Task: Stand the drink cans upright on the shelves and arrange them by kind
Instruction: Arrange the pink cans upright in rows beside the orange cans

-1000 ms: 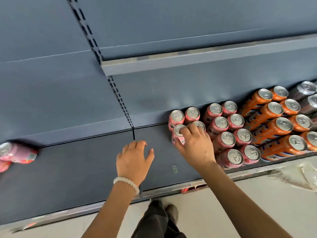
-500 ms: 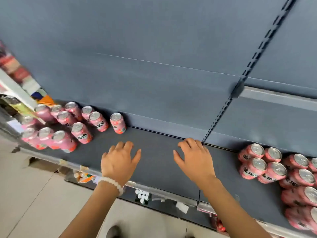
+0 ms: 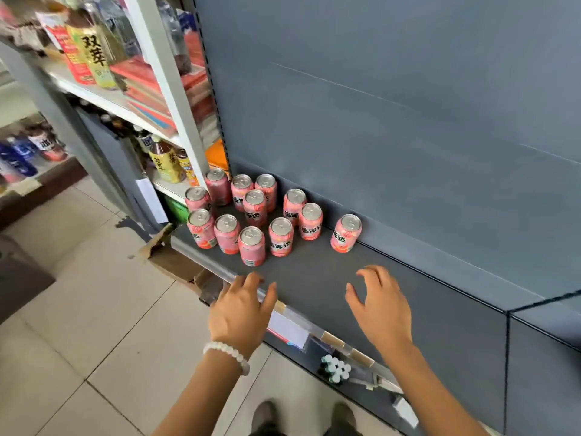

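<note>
A cluster of pink drink cans (image 3: 251,212) is seen standing upright at the left end of the dark grey shelf (image 3: 393,297), with one pink can (image 3: 345,233) set apart to the right, close to the back panel (image 3: 408,121). Nothing is held — the left hand (image 3: 240,313) is spread over the shelf's front edge, the right hand (image 3: 382,306) over the bare shelf, fingers loose. A white bead bracelet (image 3: 227,354) is worn on the left wrist.
</note>
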